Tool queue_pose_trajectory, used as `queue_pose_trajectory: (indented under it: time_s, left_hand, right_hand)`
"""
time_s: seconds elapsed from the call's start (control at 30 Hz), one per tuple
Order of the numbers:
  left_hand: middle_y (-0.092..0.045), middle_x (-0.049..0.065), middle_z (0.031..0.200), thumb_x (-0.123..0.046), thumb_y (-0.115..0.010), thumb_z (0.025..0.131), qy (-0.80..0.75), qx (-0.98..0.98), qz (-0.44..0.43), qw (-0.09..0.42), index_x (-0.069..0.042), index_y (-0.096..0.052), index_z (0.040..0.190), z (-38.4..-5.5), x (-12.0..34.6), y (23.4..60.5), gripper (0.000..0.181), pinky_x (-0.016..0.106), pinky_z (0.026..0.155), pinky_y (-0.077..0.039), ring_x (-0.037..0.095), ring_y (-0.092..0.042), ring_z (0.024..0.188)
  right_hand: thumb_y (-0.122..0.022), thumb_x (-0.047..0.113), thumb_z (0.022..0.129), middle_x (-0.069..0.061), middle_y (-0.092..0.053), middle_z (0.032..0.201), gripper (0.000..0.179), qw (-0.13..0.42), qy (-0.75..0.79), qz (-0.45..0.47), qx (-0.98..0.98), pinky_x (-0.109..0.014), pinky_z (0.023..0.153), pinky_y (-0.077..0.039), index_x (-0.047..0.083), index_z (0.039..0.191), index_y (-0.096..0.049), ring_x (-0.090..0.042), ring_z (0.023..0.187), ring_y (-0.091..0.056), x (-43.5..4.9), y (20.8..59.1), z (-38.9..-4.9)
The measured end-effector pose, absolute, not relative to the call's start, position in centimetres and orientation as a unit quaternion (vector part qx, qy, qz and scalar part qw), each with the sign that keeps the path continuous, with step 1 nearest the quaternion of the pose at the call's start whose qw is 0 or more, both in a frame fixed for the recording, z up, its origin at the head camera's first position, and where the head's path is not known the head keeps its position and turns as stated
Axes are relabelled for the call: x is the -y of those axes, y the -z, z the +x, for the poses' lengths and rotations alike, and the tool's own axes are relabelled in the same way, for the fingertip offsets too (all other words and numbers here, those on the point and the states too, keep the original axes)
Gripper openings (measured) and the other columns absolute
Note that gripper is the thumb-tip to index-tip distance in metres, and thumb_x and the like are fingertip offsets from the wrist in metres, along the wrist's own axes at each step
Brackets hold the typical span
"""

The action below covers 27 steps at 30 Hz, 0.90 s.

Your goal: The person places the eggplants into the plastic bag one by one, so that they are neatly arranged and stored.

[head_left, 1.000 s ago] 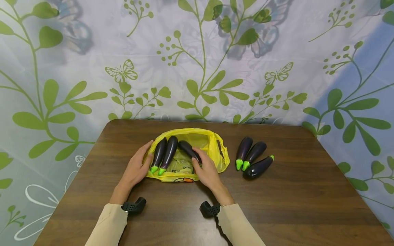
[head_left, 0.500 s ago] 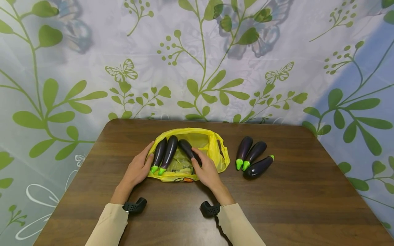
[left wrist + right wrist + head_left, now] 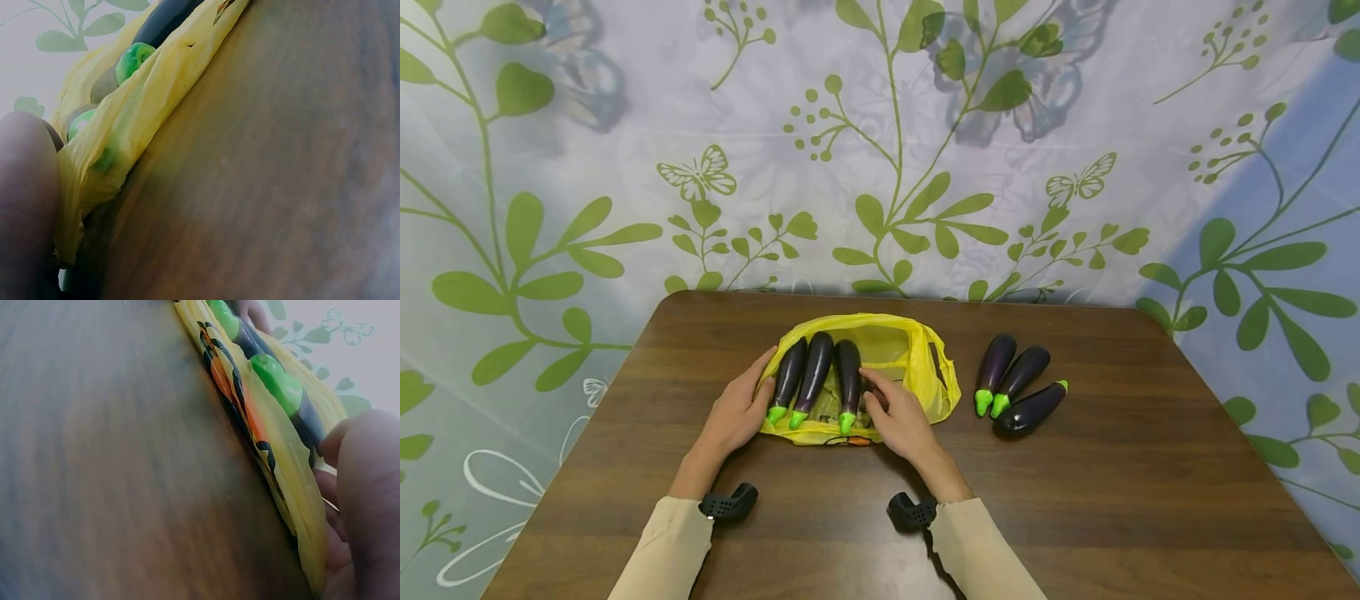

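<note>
3 eggplants [image 3: 815, 375] lie side by side inside the yellow bag [image 3: 921, 371], green ends toward the person; 3 loose eggplants [image 3: 1021, 371] rest on the worktop [image 3: 820, 517], to the bag's right. The work looks about halfway, though whether eggplants go in or out isn't clear. The right hand [image 3: 904, 418] seems released, fingers loosely bent just beside the rightmost bagged eggplant. The left hand [image 3: 733, 410] touches the bag's left side; I cannot tell whether its fingers grasp it.

Yellow bag [image 3: 919, 358], three eggplants [image 3: 1026, 368] on brown table [image 3: 820, 525]
</note>
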<state>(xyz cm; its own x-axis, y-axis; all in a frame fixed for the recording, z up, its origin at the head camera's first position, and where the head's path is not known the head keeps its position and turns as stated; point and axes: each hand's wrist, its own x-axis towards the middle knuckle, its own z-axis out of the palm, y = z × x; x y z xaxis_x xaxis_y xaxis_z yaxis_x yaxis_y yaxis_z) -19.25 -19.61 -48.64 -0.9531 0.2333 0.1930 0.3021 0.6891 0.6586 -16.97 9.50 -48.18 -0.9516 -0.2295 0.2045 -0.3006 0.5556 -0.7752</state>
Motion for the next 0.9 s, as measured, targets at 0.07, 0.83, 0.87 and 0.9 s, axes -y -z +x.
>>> queue_pose_trajectory:
  time_s: [0.07,0.83,0.87,0.9]
  left_hand:
    - [-0.042,0.016,0.162,-0.031,-0.037,0.112,0.365,0.918,-0.147,0.047,-0.023,-0.026,0.165,-19.19,19.63,48.63,0.055,0.067,0.113,-0.036,0.042,-0.044,0.145]
    - [-0.044,0.017,0.16,-0.028,-0.037,0.112,0.368,0.917,-0.144,0.047,-0.021,-0.027,0.165,-19.29,19.59,48.62,0.054,0.066,0.112,-0.037,0.042,-0.046,0.143]
    - [-0.044,0.017,0.16,-0.028,-0.037,0.112,0.368,0.918,-0.144,0.046,-0.021,-0.027,0.165,-19.31,19.58,48.64,0.054,0.066,0.112,-0.037,0.042,-0.046,0.143]
    - [-0.044,0.017,0.16,-0.029,-0.037,0.112,0.368,0.918,-0.144,0.045,-0.021,-0.027,0.165,-19.34,19.56,48.66,0.054,0.065,0.113,-0.037,0.042,-0.046,0.143]
  right_hand:
    - [-0.055,0.021,0.106,-0.006,-0.064,0.142,0.044,0.041,-0.439,0.158,0.884,-0.043,0.092,-0.054,0.017,0.15,-0.055,-0.024,0.116,-0.068,-9.43,48.15,-16.98]
    - [-0.057,0.024,0.106,-0.01,-0.05,0.156,0.052,0.028,-0.376,0.214,0.901,-0.049,0.116,-0.041,0.015,0.156,-0.047,-0.03,0.144,-0.048,-9.1,48.43,-17.16]
    - [-0.057,0.025,0.106,-0.009,-0.05,0.157,0.051,0.027,-0.378,0.212,0.901,-0.049,0.117,-0.04,0.015,0.156,-0.048,-0.03,0.144,-0.048,-9.11,48.41,-17.14]
    - [-0.058,0.024,0.106,-0.01,-0.05,0.157,0.051,0.028,-0.381,0.212,0.9,-0.05,0.117,-0.04,0.015,0.155,-0.048,-0.03,0.144,-0.048,-9.11,48.37,-17.11]
